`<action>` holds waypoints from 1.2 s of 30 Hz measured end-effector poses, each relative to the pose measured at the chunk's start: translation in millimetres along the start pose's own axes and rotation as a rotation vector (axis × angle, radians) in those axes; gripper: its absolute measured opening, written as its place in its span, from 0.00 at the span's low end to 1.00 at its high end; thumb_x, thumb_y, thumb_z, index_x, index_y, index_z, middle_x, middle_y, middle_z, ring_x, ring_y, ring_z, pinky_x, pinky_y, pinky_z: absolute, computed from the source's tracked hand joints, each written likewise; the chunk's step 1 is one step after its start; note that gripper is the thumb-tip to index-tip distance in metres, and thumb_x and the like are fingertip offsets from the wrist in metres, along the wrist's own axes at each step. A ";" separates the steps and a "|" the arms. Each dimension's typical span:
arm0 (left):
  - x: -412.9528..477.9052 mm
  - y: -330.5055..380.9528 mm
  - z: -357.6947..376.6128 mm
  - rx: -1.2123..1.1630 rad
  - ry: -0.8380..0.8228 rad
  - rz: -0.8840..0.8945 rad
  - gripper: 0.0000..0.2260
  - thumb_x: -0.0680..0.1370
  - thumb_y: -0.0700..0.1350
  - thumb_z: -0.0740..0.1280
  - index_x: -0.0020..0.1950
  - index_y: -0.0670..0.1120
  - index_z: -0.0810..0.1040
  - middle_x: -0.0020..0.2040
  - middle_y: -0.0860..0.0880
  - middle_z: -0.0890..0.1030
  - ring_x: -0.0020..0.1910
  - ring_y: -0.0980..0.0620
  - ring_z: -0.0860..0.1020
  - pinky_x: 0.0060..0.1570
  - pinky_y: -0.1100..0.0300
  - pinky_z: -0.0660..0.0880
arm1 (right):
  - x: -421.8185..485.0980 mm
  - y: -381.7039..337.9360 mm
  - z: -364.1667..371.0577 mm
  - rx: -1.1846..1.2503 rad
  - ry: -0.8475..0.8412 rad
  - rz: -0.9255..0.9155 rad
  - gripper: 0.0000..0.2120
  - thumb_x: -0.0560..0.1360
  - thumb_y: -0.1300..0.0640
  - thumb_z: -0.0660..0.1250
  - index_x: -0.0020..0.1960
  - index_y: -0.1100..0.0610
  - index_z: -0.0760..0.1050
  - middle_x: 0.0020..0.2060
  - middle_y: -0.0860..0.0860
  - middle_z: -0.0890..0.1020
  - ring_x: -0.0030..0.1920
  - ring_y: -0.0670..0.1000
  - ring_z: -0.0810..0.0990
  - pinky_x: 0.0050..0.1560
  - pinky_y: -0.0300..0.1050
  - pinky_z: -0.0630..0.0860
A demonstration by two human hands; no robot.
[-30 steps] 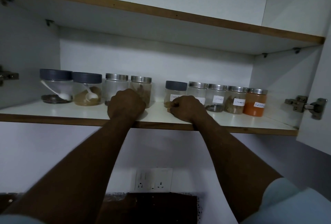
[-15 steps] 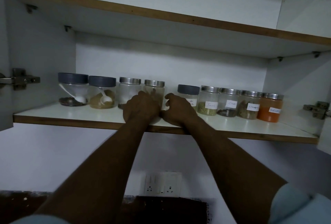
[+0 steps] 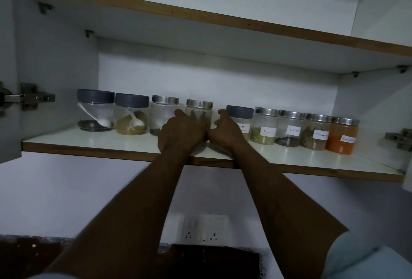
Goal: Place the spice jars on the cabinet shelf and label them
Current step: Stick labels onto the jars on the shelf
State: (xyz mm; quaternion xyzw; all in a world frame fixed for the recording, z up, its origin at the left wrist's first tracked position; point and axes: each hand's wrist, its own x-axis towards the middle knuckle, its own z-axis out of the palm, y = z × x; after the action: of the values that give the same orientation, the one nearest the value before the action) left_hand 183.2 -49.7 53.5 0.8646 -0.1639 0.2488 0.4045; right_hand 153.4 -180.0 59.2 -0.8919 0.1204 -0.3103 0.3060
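Where the left hand (image 3: 181,132) grips, the jar (image 3: 199,104) hides.

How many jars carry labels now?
5, the row's five rightmost: grey-lidded jar, fennel, cloves, cinnamon, orange jar. The left hand on the fourth jar may hide another.
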 end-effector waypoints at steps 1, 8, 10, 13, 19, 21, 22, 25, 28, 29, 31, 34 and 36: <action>0.0 -0.2 0.2 -0.014 0.014 0.003 0.25 0.82 0.62 0.59 0.66 0.42 0.70 0.62 0.41 0.79 0.60 0.41 0.78 0.53 0.51 0.71 | 0.1 0.3 0.6 -0.009 -0.017 -0.011 0.48 0.66 0.53 0.76 0.79 0.55 0.56 0.67 0.57 0.77 0.65 0.59 0.77 0.57 0.46 0.73; 6.0 -2.0 0.3 -0.006 -0.158 0.055 0.33 0.77 0.66 0.62 0.72 0.43 0.63 0.65 0.40 0.77 0.63 0.38 0.76 0.58 0.47 0.73 | -4.6 -2.0 0.2 0.053 0.069 -0.029 0.38 0.68 0.46 0.68 0.74 0.54 0.63 0.60 0.56 0.81 0.60 0.55 0.80 0.55 0.47 0.73; 8.3 -1.7 2.7 -0.010 -0.153 0.048 0.35 0.77 0.67 0.61 0.73 0.44 0.63 0.67 0.40 0.76 0.64 0.38 0.75 0.59 0.46 0.72 | -4.0 -2.4 -1.3 0.075 0.072 -0.026 0.37 0.68 0.48 0.69 0.75 0.54 0.64 0.64 0.56 0.78 0.63 0.56 0.78 0.61 0.50 0.75; 9.6 -3.1 4.5 0.016 -0.107 0.037 0.36 0.75 0.68 0.63 0.72 0.43 0.65 0.66 0.40 0.74 0.63 0.37 0.75 0.56 0.47 0.72 | -2.6 -0.8 -0.7 0.081 0.032 -0.029 0.32 0.72 0.52 0.71 0.74 0.53 0.66 0.65 0.53 0.78 0.64 0.55 0.78 0.63 0.53 0.76; 13.5 -7.0 6.6 -0.004 -0.180 0.063 0.33 0.75 0.62 0.66 0.71 0.44 0.61 0.62 0.41 0.79 0.58 0.40 0.78 0.48 0.53 0.69 | -4.3 0.0 -1.9 0.063 0.032 -0.033 0.35 0.70 0.52 0.75 0.73 0.54 0.65 0.61 0.54 0.81 0.60 0.55 0.80 0.60 0.52 0.77; 12.9 -6.3 7.6 0.014 -0.181 0.071 0.32 0.76 0.61 0.65 0.71 0.43 0.62 0.62 0.40 0.79 0.59 0.39 0.78 0.49 0.52 0.70 | -4.8 -0.5 -2.3 0.041 0.049 -0.021 0.38 0.69 0.51 0.77 0.75 0.55 0.64 0.64 0.55 0.79 0.63 0.56 0.78 0.64 0.55 0.76; 12.4 -6.4 7.8 0.028 -0.167 0.077 0.31 0.77 0.61 0.65 0.70 0.43 0.64 0.62 0.40 0.78 0.59 0.39 0.78 0.49 0.51 0.71 | -4.6 -0.6 -1.8 0.034 0.061 -0.027 0.37 0.70 0.50 0.77 0.73 0.55 0.66 0.64 0.55 0.79 0.63 0.56 0.78 0.64 0.55 0.76; 11.6 -7.5 7.1 0.061 -0.118 0.098 0.26 0.78 0.59 0.66 0.67 0.42 0.70 0.61 0.40 0.76 0.58 0.38 0.77 0.51 0.50 0.72 | -5.3 -1.7 -1.3 0.032 0.061 -0.038 0.32 0.68 0.48 0.78 0.68 0.55 0.70 0.61 0.53 0.81 0.59 0.54 0.80 0.61 0.54 0.77; 13.1 -6.3 6.1 0.046 -0.148 0.094 0.25 0.78 0.55 0.68 0.68 0.42 0.67 0.60 0.40 0.79 0.57 0.40 0.78 0.47 0.52 0.70 | -6.3 -1.3 -2.6 0.059 0.051 -0.009 0.32 0.67 0.50 0.79 0.65 0.55 0.69 0.58 0.53 0.82 0.57 0.54 0.81 0.60 0.55 0.78; 13.6 -5.5 6.1 0.041 -0.162 0.085 0.25 0.78 0.54 0.68 0.68 0.42 0.66 0.60 0.40 0.79 0.58 0.39 0.78 0.47 0.52 0.69 | -7.3 -1.3 -3.1 0.060 0.056 -0.006 0.32 0.66 0.50 0.79 0.64 0.55 0.69 0.57 0.53 0.82 0.56 0.54 0.81 0.59 0.54 0.78; 13.6 -4.9 6.1 0.055 -0.184 0.091 0.23 0.78 0.54 0.68 0.66 0.42 0.66 0.60 0.40 0.79 0.57 0.39 0.78 0.47 0.52 0.69 | -9.9 -1.6 -3.9 0.041 0.072 -0.015 0.33 0.65 0.50 0.80 0.64 0.55 0.68 0.56 0.53 0.83 0.55 0.54 0.81 0.57 0.52 0.79; 12.9 -5.4 5.1 0.113 -0.197 0.159 0.21 0.79 0.55 0.67 0.65 0.43 0.72 0.61 0.41 0.78 0.57 0.41 0.78 0.49 0.52 0.71 | -12.3 -1.4 -6.0 0.013 0.107 -0.028 0.34 0.65 0.52 0.80 0.65 0.57 0.68 0.58 0.54 0.82 0.57 0.56 0.81 0.54 0.51 0.79; 13.2 -4.8 4.4 0.144 -0.198 0.196 0.19 0.80 0.55 0.66 0.65 0.44 0.76 0.61 0.42 0.78 0.55 0.42 0.78 0.50 0.52 0.72 | -13.2 -1.0 -7.7 0.015 0.135 -0.028 0.32 0.67 0.50 0.78 0.65 0.58 0.68 0.59 0.55 0.81 0.58 0.56 0.80 0.55 0.52 0.78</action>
State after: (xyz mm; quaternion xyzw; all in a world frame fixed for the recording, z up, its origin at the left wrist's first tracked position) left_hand 197.6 -51.2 55.6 0.8915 -0.2682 0.2118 0.2973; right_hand 138.3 -177.5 58.2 -0.8683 0.1262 -0.3748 0.2994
